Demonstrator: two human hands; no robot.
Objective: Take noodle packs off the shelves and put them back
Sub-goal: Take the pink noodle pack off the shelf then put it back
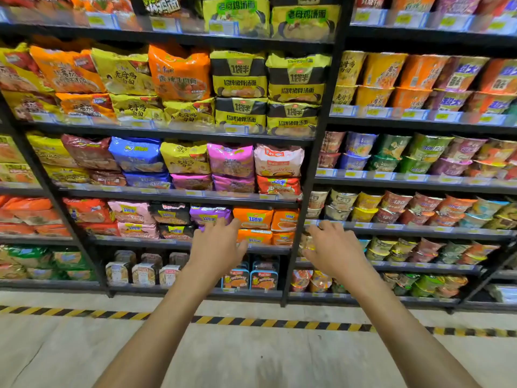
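Observation:
Black shelves [179,196] stacked with bagged noodle packs fill the view. My left hand [216,247] is stretched out with fingers apart and empty, in front of a purple pack [209,214] and an orange pack [253,217] on the fourth shelf down. My right hand [333,249] is also extended, fingers spread, holding nothing; it is in front of the black upright post [313,163] between the two shelf bays. Whether either hand touches a pack cannot be told.
The right bay holds rows of cup and bowl noodles [419,208]. Boxed noodles [145,273] sit on the lowest shelf. A yellow-and-black hazard stripe [265,322] runs across the grey concrete floor [251,357] in front of the shelves.

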